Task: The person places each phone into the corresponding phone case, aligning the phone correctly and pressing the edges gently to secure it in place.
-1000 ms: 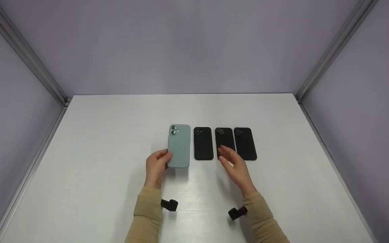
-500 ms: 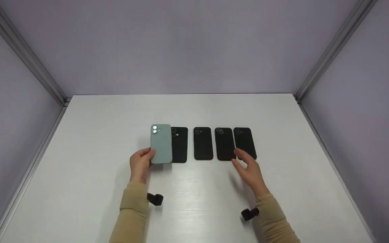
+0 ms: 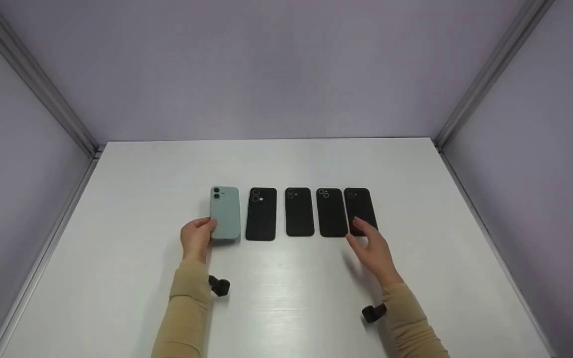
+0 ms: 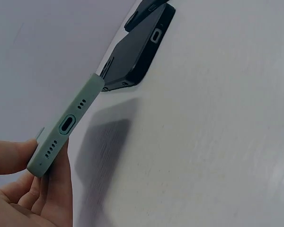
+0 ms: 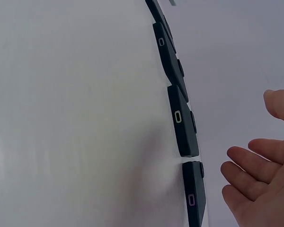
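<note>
A mint-green phone [image 3: 226, 213] with two camera lenses sits at the left end of a row of phones. My left hand [image 3: 197, 235] pinches its lower left edge between thumb and fingers. In the left wrist view the bottom edge of the green phone [image 4: 66, 125] shows its port, and it is held above the table with a shadow below. My right hand [image 3: 373, 251] hovers over the lower end of the rightmost black phone [image 3: 359, 206], its fingers relaxed and holding nothing. The right wrist view shows that hand [image 5: 262, 184] apart from the phones.
Between the hands lie a black phone [image 3: 261, 215] with a bright flash spot, another black phone [image 3: 299, 213] and a third black phone [image 3: 332, 214], side by side. They rest on a white table [image 3: 276, 293] with pale walls on three sides.
My left hand has carried the green phone leftward and lower, from above the leftmost black phone to beside it, uncovering that phone. My right hand has moved to the right.
</note>
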Tool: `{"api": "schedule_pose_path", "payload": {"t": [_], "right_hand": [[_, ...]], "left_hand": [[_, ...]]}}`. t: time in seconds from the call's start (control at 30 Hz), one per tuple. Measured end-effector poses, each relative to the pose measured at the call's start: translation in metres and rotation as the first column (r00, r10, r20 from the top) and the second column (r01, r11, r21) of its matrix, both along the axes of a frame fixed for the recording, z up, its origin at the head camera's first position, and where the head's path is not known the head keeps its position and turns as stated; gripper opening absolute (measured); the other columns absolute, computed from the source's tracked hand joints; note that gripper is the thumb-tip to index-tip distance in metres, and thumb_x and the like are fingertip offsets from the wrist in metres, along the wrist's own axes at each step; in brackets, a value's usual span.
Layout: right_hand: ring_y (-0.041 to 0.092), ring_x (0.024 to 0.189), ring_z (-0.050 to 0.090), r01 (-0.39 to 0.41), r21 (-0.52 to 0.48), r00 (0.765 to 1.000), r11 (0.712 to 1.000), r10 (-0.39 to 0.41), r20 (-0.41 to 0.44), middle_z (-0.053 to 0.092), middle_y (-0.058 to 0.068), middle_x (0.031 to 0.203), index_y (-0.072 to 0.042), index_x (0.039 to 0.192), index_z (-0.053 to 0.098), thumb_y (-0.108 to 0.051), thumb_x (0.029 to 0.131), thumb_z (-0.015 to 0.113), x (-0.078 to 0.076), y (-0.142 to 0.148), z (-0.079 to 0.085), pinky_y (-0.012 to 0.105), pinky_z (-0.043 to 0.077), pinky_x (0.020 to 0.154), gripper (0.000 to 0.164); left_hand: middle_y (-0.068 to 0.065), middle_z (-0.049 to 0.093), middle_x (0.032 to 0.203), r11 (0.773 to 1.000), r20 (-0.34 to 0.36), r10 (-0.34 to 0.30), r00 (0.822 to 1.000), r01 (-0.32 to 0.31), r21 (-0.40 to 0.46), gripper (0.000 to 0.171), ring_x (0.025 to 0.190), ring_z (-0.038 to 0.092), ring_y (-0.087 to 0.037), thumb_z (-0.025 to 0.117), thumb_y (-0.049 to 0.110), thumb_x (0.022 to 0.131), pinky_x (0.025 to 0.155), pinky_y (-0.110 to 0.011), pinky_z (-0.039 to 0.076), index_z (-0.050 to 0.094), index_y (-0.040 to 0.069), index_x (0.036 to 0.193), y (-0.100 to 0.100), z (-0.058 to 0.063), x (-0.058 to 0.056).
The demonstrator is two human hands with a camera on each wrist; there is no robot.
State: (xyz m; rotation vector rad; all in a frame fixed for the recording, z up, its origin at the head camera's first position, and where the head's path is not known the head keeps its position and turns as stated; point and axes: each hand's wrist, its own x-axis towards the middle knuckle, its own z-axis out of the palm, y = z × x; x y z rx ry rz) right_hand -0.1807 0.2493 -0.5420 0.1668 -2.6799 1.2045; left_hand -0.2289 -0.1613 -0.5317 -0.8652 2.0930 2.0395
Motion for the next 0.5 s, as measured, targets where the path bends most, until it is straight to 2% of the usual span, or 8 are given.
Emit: {"api": "schedule_pose_path", "payload": {"t": [0.2, 0.5], "right_hand": [[0.039, 0.129, 0.048, -0.015, 0.031, 1.0, 0.999, 0.015, 0.018, 0.056, 0.023, 0.136, 0.006, 0.139, 0.05, -0.02, 0.096, 0.066, -0.0001, 0.0, 0.0, 0.051, 0.034, 0.109, 0.053], [0.04, 0.129, 0.048, -0.016, 0.035, 1.0, 0.999, 0.015, 0.025, 0.055, 0.023, 0.136, 0.007, 0.139, 0.049, -0.021, 0.096, 0.066, -0.001, 0.0042, 0.0005, 0.052, 0.034, 0.109, 0.054]], "left_hand": [[-0.022, 0.054, 0.133, 0.998, -0.014, -0.015, 1.0, 0.014, -0.06, 0.04, 0.126, 0.049, -0.032, 0.06, 0.016, 0.097, 0.104, -0.041, 0.042, 0.057, -0.007, 0.129, -0.004, -0.0026, -0.006], [-0.022, 0.057, 0.131, 0.994, -0.009, -0.035, 0.999, 0.034, -0.104, 0.039, 0.123, 0.051, -0.033, 0.06, 0.017, 0.097, 0.102, -0.042, 0.043, 0.058, -0.007, 0.128, -0.0023, -0.0039, -0.0097]]}}
